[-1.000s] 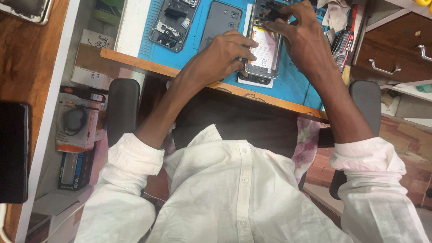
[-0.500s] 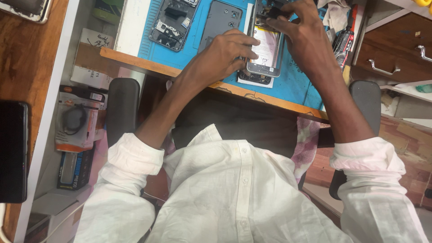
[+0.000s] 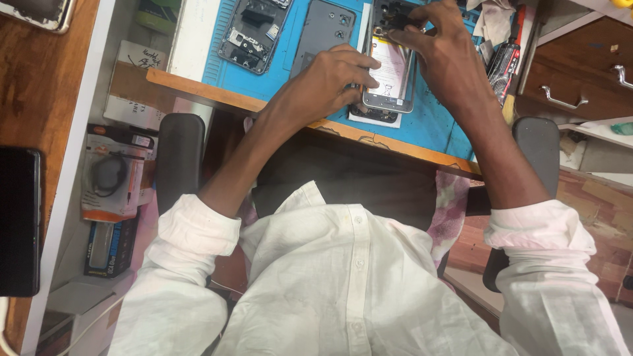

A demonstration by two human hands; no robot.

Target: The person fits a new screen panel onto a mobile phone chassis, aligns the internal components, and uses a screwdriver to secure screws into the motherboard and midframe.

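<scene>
My left hand (image 3: pixel 330 79) pins the opened phone (image 3: pixel 390 69) at its near left edge, fingers curled on it. Its long axis runs away from me; my right hand (image 3: pixel 448 56) pinches at its far end, fingertips closed there.

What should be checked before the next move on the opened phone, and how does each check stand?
1. Left hand steadies the opened phone: ok.
2. Right hand at the phone's top end: ok.
3. Phone lies on the blue mat: ok.
4. Grey back cover and second opened phone lie apart from the work: ok.
5. What the right fingertips grip: cannot tell.
</scene>
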